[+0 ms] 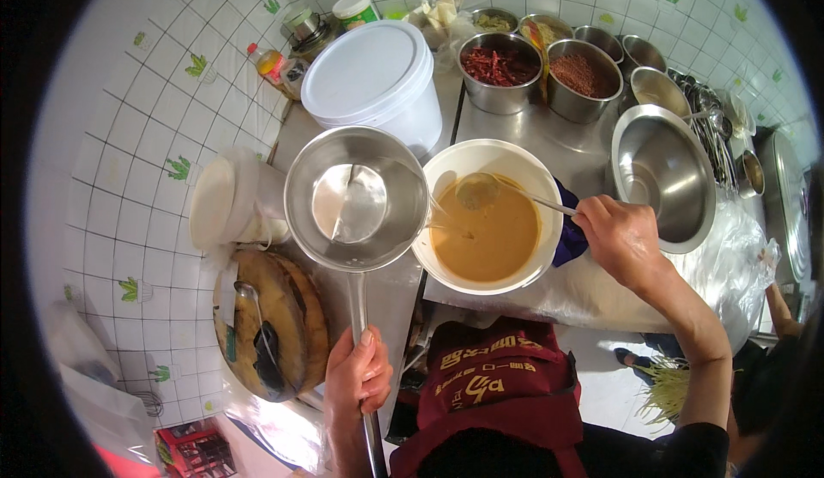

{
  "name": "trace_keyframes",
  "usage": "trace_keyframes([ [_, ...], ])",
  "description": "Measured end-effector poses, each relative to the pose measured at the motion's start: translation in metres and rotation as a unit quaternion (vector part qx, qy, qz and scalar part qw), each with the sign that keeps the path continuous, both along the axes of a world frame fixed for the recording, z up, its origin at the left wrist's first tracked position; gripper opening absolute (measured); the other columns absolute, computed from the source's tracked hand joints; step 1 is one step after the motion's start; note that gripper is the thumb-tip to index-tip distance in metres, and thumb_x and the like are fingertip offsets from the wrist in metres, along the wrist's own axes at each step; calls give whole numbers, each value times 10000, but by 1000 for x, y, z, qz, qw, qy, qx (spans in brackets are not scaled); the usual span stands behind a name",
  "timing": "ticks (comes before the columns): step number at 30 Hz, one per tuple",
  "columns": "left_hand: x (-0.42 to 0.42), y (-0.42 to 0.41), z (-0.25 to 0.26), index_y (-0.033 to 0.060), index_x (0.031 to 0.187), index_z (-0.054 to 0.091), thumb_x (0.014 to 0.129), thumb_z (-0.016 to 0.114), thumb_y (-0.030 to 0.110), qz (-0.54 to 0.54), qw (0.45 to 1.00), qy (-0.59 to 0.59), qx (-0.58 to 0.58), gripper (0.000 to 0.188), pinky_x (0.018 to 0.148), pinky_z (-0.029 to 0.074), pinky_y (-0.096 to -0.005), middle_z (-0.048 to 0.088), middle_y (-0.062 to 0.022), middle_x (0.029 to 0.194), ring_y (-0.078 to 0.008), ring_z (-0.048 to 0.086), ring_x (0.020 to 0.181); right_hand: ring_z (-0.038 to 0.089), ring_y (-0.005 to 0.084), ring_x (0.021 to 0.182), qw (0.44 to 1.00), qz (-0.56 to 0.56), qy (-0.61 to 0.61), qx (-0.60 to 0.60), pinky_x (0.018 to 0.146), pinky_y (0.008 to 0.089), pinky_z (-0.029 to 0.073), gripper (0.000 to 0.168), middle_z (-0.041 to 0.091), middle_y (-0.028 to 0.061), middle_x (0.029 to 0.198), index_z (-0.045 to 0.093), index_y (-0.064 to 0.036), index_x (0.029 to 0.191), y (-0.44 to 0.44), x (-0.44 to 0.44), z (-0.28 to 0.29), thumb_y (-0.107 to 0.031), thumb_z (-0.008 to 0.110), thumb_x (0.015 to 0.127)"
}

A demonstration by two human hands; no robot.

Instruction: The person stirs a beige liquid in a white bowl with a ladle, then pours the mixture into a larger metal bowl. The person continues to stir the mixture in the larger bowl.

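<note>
My left hand (362,368) grips the long handle of a stainless steel ladle pan (354,198), tilted beside a white plastic bucket (547,185). Clear liquid streams from the pan's right edge into the bucket. Light brown liquid (486,240) partly fills the bucket. In my right hand (621,236) is the handle of a metal ladle (477,191), its bowl at the surface of the brown liquid. A dark blue cloth (570,233) lies against the bucket's right side.
A large lidded white bucket (373,79) stands behind the pan. Steel pots of dried red chillies (499,66) and reddish peppercorns (579,76) are at the back. A steel basin (666,179) is at right, a round wooden chopping block (277,323) at left. Another person's arm (780,310) shows far right.
</note>
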State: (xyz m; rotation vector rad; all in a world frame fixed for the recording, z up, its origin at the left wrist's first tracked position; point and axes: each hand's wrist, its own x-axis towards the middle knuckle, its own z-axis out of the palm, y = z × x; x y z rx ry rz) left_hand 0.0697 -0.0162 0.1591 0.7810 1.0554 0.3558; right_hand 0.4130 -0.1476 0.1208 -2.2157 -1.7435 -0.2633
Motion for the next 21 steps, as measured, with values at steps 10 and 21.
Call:
trace_keyframes([
  [10,-38,21,-52,108,938,417,1024,368,358,36,963,-219,-153,268,240,182,-163,295,69,596,0,183,350,637,332,651,978,49,-40,-199,572,452,490,123,627,139,754,576,-67,884,64,-19,-1,-91,545,768],
  [21,-58,51,-118,144,815,420,988,477,387,80,966,-196,-147,303,286,163,-158,260,92,573,4,188,408,619,331,617,968,116,-14,-224,573,453,473,52,602,136,622,576,-84,696,68,-36,-26,-96,573,746],
])
